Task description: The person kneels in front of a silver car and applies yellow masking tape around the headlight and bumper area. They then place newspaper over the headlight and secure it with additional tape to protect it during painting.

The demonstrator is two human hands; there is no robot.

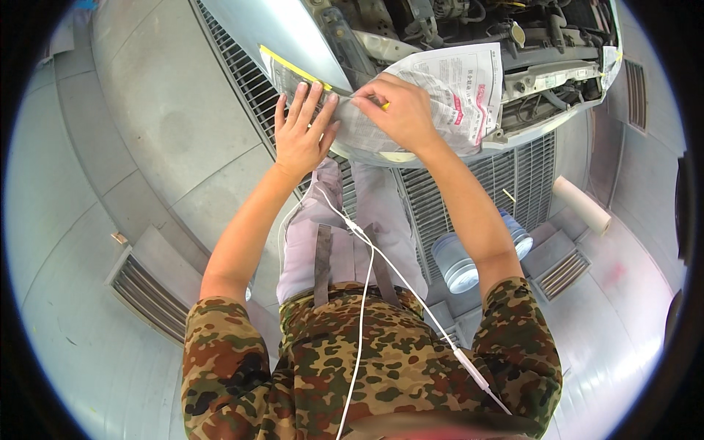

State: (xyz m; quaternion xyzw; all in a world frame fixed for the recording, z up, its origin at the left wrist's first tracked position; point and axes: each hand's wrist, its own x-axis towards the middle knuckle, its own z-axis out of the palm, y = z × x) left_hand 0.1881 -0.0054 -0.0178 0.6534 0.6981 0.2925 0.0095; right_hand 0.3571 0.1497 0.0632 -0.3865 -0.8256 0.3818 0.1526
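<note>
A sheet of newspaper lies over the front corner of a pale silver-blue car, with a strip of yellow masking tape along its upper left edge. My left hand rests flat on the papered part just below the tape, fingers spread. Beside it, my right hand is closed in a pinch at the paper's taped edge; a bit of yellow tape shows by its fingers. Exactly what lies between those fingertips is partly hidden. The car's fender panel rises beyond my left hand.
The engine bay lies exposed at the top right. Metal floor grating runs below the bumper. Two clear blue plastic jugs and a white roll are on the right. A white cable hangs down my front.
</note>
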